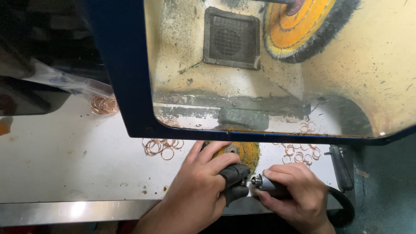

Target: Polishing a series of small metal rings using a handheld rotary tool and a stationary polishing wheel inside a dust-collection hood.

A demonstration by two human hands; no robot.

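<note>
I'm in a polishing workshop: grimy buffing wheel [303, 26] behind a stained shield [277, 86], dust vent [232, 39], copper rings [161, 146] scattered on my white bench [65, 160].

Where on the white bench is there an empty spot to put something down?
Bare bench lies left of the left hand, below the far-left ring pile and above the steel front edge. It is crowded around the middle rings, yellow wheel, right-side rings and right hand.
</note>
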